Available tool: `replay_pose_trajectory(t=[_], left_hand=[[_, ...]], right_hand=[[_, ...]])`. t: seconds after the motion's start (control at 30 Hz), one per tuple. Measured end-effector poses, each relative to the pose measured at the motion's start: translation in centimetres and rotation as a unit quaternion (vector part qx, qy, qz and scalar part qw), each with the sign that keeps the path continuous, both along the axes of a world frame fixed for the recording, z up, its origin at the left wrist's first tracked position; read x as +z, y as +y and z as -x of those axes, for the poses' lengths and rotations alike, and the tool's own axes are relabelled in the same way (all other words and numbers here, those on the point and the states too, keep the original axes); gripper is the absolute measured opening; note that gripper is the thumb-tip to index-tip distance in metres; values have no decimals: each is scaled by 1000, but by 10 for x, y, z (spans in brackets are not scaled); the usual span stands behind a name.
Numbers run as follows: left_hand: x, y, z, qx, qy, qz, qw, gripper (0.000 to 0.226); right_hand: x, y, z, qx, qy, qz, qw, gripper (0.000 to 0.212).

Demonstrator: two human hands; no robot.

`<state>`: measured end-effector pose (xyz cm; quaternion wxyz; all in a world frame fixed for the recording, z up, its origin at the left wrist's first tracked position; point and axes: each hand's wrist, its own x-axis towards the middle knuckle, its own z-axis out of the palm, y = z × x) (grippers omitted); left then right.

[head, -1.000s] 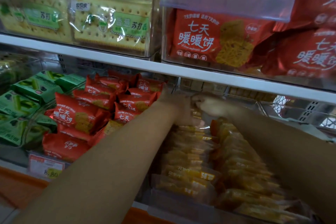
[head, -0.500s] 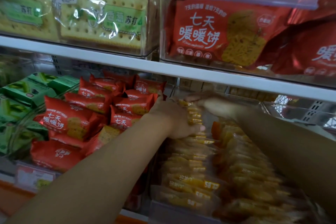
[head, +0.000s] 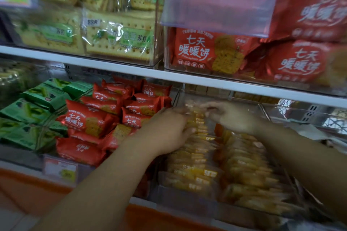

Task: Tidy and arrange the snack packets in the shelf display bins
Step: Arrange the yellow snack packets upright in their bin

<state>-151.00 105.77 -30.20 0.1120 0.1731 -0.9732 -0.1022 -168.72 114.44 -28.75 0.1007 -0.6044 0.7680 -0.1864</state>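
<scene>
Yellow packets (head: 197, 157) in clear bin (head: 187, 203) — left hand (head: 169, 131) gripping far row; right hand (head: 232, 116) curling just beside it, hold too blurred to tell.

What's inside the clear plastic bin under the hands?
Two rows of clear-wrapped yellow snack packets. Left hand and right hand cover the rear ones; the floor beneath is hidden.
</scene>
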Motion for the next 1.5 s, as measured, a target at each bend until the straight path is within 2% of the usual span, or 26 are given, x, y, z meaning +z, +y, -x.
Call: replay_pose_trajectory(t=[0.1, 0.2, 0.33, 0.43, 0.53, 0.7, 0.8, 1.03, 1.37, 1.5], left_hand=[[0, 18, -31, 14, 80, -42, 996, 39], [-10, 38, -56, 74, 85, -58, 992, 42], [-23, 70, -74, 130, 84, -77, 985, 42], [-29, 82, -78, 136, 86, -87, 983, 42], [-28, 77, -79, 132, 90, -94, 983, 42], [-21, 63, -77, 112, 75, -92, 987, 44], [-20, 59, -77, 103, 67, -91, 988, 43], [-23, 57, -75, 99, 62, -87, 989, 45], [-23, 55, -73, 95, 53, -105, 988, 47], [-21, 55, -72, 95, 47, -107, 989, 45]], right_hand=[[4, 40, -26, 24, 47, 5, 999, 32], [4, 67, -50, 43, 100, -24, 994, 36], [1, 68, -58, -11, 165, -23, 986, 40], [3, 55, -55, -32, 231, -77, 969, 33], [3, 39, -48, -27, 230, -104, 967, 22], [5, 16, -34, -22, 220, -111, 969, 15], [2, 8, -29, -27, 167, -93, 981, 7], [-14, -1, -23, -79, -21, -27, 996, 24], [-28, 0, -20, -105, -140, 15, 985, 22], [-22, -8, -27, -99, -156, -30, 982, 19]])
